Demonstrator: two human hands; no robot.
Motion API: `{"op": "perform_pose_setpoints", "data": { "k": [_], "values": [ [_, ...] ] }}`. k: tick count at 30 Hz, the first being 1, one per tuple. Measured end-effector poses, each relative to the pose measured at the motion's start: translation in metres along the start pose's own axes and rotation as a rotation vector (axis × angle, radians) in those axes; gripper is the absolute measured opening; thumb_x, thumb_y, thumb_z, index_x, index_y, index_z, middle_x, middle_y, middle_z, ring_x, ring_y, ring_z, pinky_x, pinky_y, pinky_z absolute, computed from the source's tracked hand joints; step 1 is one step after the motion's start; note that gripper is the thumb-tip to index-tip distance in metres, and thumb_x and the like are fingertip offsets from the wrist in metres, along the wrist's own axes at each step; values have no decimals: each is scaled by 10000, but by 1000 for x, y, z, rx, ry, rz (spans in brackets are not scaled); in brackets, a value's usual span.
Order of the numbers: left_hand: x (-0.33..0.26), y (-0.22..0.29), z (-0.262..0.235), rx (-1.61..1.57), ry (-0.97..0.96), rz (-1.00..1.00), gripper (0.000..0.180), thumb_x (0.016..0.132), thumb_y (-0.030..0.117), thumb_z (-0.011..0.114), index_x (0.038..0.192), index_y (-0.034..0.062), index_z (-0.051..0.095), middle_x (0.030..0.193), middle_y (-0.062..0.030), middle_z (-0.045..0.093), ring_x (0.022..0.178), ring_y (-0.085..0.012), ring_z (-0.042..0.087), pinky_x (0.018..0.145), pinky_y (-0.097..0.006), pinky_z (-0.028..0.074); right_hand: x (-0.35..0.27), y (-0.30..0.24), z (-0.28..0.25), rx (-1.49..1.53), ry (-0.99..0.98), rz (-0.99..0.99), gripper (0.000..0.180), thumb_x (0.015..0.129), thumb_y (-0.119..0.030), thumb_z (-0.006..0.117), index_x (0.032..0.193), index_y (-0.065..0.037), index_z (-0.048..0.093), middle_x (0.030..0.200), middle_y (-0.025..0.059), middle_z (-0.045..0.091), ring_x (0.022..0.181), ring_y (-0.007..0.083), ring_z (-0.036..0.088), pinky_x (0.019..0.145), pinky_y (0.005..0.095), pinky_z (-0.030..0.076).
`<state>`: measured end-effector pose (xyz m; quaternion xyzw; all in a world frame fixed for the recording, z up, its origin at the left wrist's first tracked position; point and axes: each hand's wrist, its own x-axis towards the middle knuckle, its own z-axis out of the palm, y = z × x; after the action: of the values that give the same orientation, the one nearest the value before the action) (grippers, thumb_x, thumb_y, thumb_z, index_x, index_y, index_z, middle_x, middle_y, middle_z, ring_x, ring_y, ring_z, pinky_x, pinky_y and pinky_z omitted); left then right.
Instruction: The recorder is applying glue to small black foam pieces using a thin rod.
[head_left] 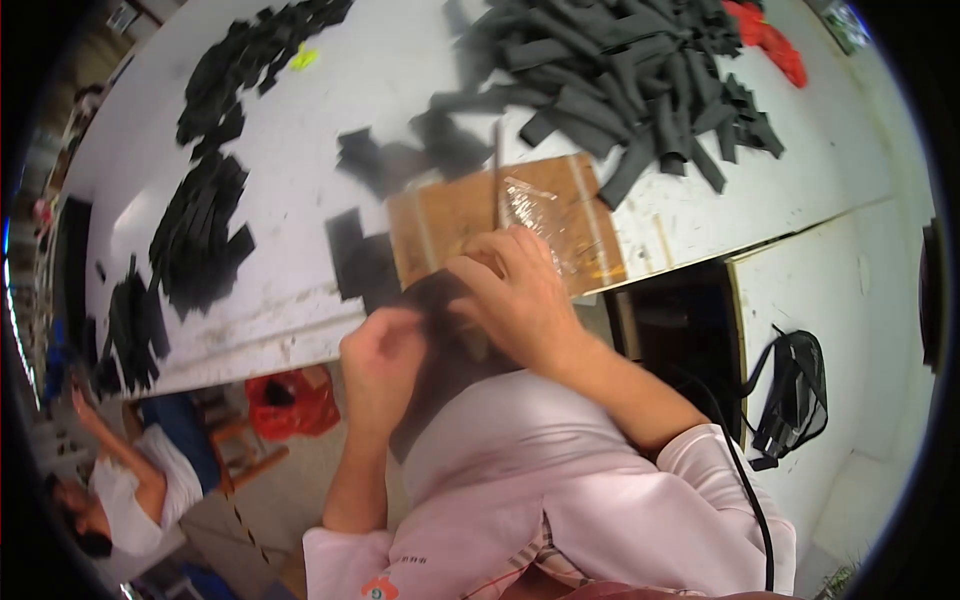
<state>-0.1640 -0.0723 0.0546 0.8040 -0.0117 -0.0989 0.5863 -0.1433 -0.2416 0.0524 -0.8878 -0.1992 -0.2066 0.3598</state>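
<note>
- Left hand point(382, 352) pinches the dark fabric piece point(440, 340) at its edge.
- Right hand point(515, 295) presses down on it, fingers curled, beside the cardboard sheet point(450, 220).

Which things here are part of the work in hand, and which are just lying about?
In hand:
- left hand and right hand, both on a dark fabric piece
- brown board under the work
- flat black pieces beside it

Lying about:
- heap of dark strips
- black stacks at left
- red cloth
- red bag under the table
</note>
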Motion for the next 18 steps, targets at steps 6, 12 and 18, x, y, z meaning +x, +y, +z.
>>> {"op": "perform_pose_setpoints", "data": {
  "k": [6, 12, 18],
  "values": [
    [-8, 15, 27, -174, 195, 98, 39, 717, -31, 561, 753, -16, 560, 604, 3, 520, 545, -11, 441, 476, -164, 352, -11, -17, -11, 493, -30, 155, 212, 634, -106, 664, 803, -23, 565, 732, 84, 491, 690, 249, 488, 605, 339, 411],
    [-5, 6, 43, 360, 468, 350, 82, 708, -54, 549, 780, -14, 553, 639, 4, 532, 499, -30, 436, 444, -169, 346, -16, -11, 7, 88, -68, -15, 109, 650, -33, 578, 742, -10, 524, 706, 100, 470, 697, 253, 503, 579, 333, 424],
    [15, 8, 26, -898, 124, -171, 165, 713, -63, 519, 865, -12, 480, 638, -44, 508, 406, -37, 366, 367, -153, 270, -14, 1, 15, 285, 61, 172, 109, 658, -37, 572, 747, 6, 526, 704, 97, 489, 663, 230, 525, 544, 305, 422]
  ]
}}
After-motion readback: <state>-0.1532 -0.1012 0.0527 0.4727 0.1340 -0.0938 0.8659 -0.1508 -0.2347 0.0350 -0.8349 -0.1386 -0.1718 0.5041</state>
